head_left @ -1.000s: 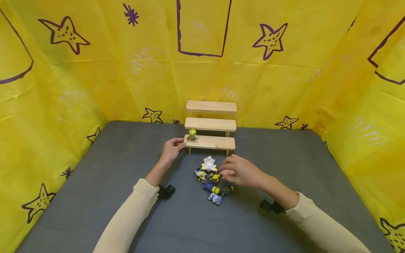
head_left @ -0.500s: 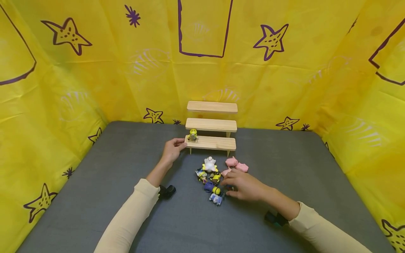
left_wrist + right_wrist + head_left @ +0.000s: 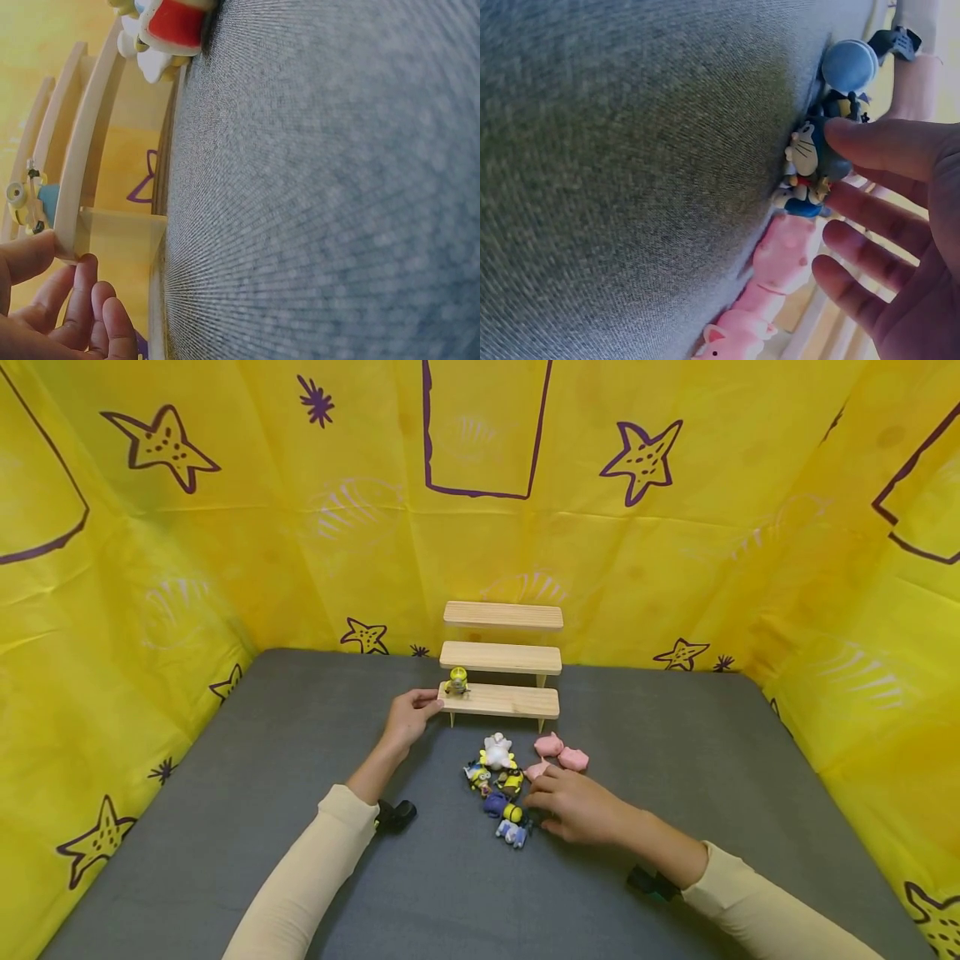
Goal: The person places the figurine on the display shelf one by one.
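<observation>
Near table (image 3: 457,893)'s back edge, lowest left corner pinched by left hand (image 3: 407,717): wooden stand (image 3: 510,698). Between front edge and right hand (image 3: 573,804): white figure (image 3: 497,751), pink pigs (image 3: 573,759). Beside pigs, pinched by right hand: blue figure (image 3: 823,154). Near same corner: yellow figure (image 3: 457,682).

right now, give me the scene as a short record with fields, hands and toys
left hand: grips the left end of the lowest shelf
right hand: at a grey-blue figure, grip unclear
on lowest shelf: one yellow figure, left end
on grey cloth: three pink pigs, white-and-yellow figure, others
</observation>
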`<state>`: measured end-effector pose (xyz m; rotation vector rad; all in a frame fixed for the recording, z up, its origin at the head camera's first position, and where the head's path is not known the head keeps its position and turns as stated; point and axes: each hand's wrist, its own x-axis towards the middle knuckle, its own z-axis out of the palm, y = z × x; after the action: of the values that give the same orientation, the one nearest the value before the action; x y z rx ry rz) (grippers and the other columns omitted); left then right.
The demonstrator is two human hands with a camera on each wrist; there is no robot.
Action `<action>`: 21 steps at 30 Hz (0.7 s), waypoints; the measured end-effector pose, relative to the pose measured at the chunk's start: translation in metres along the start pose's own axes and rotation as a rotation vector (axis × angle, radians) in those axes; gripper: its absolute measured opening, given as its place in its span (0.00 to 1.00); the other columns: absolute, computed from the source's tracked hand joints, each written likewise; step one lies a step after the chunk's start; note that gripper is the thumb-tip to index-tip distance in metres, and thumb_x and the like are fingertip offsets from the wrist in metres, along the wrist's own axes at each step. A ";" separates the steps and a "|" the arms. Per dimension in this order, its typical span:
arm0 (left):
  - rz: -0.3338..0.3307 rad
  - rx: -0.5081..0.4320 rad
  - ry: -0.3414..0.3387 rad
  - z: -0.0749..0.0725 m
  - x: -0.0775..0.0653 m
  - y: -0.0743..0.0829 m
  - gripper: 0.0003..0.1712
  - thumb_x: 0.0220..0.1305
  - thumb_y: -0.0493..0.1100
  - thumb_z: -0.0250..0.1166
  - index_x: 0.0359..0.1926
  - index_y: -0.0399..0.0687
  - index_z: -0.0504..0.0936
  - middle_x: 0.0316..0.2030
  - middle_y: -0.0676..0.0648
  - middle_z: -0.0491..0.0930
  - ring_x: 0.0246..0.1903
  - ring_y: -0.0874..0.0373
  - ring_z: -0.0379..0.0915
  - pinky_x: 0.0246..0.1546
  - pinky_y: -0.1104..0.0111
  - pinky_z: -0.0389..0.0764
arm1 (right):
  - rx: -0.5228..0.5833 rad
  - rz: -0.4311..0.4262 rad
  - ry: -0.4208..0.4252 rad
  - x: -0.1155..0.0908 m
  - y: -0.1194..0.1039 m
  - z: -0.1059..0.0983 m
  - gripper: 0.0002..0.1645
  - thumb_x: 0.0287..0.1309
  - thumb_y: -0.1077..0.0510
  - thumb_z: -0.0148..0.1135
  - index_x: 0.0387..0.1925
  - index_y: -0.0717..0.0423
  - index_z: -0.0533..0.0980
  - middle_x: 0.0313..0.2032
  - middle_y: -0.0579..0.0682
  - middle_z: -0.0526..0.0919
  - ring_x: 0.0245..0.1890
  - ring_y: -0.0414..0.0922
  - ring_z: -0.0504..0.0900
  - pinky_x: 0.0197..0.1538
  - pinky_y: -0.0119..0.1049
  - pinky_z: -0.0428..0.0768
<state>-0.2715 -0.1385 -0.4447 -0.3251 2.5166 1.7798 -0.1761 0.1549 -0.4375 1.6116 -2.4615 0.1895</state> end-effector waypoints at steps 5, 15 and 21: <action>0.002 -0.002 0.001 0.000 0.000 0.000 0.19 0.69 0.42 0.60 0.58 0.40 0.78 0.50 0.39 0.79 0.47 0.52 0.74 0.38 0.70 0.70 | -0.029 -0.004 0.002 -0.001 -0.001 0.001 0.18 0.42 0.59 0.74 0.41 0.50 0.83 0.38 0.42 0.84 0.44 0.44 0.77 0.51 0.38 0.76; 0.007 0.001 0.002 0.000 0.000 -0.001 0.19 0.70 0.42 0.60 0.57 0.39 0.78 0.50 0.39 0.79 0.46 0.53 0.74 0.38 0.71 0.71 | -0.122 -0.036 0.004 0.002 -0.001 0.002 0.18 0.40 0.57 0.76 0.38 0.46 0.82 0.34 0.42 0.79 0.39 0.43 0.72 0.46 0.36 0.73; 0.004 0.003 0.001 0.001 0.000 -0.001 0.19 0.70 0.42 0.60 0.58 0.40 0.78 0.50 0.39 0.79 0.46 0.52 0.74 0.39 0.70 0.71 | -0.124 -0.039 0.007 0.001 -0.001 0.001 0.17 0.41 0.57 0.76 0.38 0.46 0.83 0.34 0.42 0.81 0.38 0.42 0.71 0.44 0.35 0.72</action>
<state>-0.2717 -0.1381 -0.4457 -0.3216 2.5221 1.7777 -0.1754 0.1529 -0.4386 1.6028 -2.3841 0.0360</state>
